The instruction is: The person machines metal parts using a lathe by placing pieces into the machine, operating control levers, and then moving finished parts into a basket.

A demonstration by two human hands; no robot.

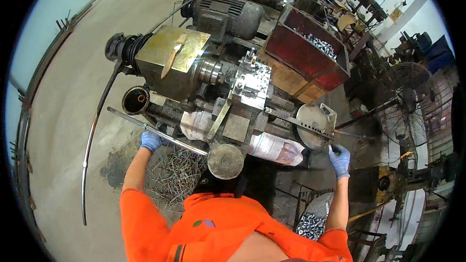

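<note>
My left hand [151, 140], in a blue-white knit glove, is closed just below a long bright metal rod [177, 139]. Whether its fingers grip the rod or a part behind it is hidden. The rod slants down to a round metal disc [225, 161] at the front of a small lathe. My right hand [340, 161], gloved alike, has its fingers drawn together beside a round grey plate [310, 125]. A small pale tip shows at those fingers, too small to name. Between and beyond both hands stand the lathe's chuck [210, 72] and shiny tool block [251, 85].
A brush [172, 61] lies on the yellow headstock cover [167, 43], before a motor [228, 17]. A red bin [303, 51] of metal parts stands behind. Metal shavings [177, 174] heap on the floor. A basket of nuts [311, 224] sits by my right forearm; a fan [407, 102] stands right.
</note>
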